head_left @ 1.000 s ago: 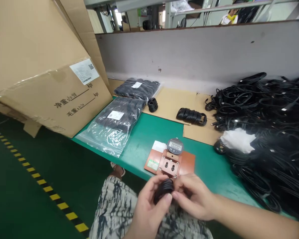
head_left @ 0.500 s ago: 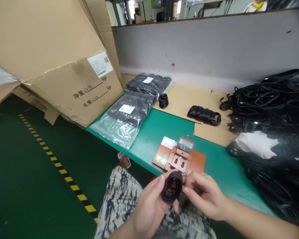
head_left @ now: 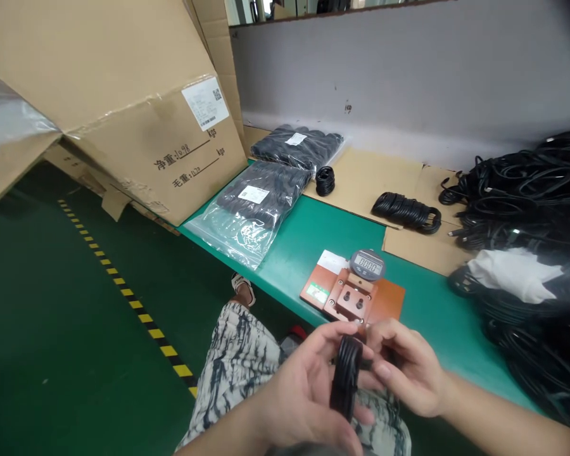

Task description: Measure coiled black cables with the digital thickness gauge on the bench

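A coiled black cable is in my left hand, turned so that I see the side of its loops. My left fingers and thumb curl around it above my lap. Close by on its right, my right hand is closed with thumb and forefinger together. What those fingertips hold, if anything, I cannot make out. Just beyond the hands, at the bench edge, sits a digital gauge reading 0.00, mounted on a copper-coloured fixture.
The green bench carries two clear bags of coiled cables, a small coil and a row of coils on cardboard. Loose black cables heap at right, with a white cloth. A large carton stands left.
My left hand has turned the coil from its open face to its side. My right hand stays beside it, fingers closed. The view has shifted, moving the bench items slightly right in the picture.
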The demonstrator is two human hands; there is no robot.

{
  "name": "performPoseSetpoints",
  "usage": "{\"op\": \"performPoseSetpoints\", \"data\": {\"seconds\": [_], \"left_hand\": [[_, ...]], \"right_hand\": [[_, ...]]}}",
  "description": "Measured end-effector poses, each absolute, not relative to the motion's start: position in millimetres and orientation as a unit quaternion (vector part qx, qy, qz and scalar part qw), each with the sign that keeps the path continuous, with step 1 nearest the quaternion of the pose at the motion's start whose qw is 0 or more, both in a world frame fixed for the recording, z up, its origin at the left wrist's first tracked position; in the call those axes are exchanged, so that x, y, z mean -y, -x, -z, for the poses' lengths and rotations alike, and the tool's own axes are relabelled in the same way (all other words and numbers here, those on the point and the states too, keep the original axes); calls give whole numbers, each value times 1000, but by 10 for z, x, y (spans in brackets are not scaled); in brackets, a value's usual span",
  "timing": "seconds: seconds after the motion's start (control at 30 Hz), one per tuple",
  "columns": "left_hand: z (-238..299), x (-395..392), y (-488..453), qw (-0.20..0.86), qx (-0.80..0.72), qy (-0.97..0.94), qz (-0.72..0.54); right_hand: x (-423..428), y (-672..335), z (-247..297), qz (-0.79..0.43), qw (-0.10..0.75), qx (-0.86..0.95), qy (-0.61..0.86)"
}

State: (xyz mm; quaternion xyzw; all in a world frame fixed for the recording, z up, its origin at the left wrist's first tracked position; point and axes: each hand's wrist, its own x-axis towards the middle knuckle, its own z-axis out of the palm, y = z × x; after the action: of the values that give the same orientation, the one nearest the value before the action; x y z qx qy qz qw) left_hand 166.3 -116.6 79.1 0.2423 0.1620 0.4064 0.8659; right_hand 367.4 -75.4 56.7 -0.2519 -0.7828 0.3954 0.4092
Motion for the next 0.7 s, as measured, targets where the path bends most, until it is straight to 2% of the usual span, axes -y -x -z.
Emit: {"op": "performPoseSetpoints", "data": {"seconds": [0.23, 0.37, 0.47, 0.7], "left_hand": [[-806, 1263, -1624, 808, -256, -366, -383], [-832, 1279, -1614, 645, -390, -525, -396], [-804, 1275, -1632, 556, -412, -586, -422], [-751, 1276, -1644, 548, -427, -586, -417]], "right_hand": [[771, -3657, -601, -321, 429, 811, 234], [796, -3624, -599, -291, 433, 836, 169], [808, -3602, -571, -291, 428, 848, 112], [805, -3625, -554, -267, 414, 862, 118]]}}
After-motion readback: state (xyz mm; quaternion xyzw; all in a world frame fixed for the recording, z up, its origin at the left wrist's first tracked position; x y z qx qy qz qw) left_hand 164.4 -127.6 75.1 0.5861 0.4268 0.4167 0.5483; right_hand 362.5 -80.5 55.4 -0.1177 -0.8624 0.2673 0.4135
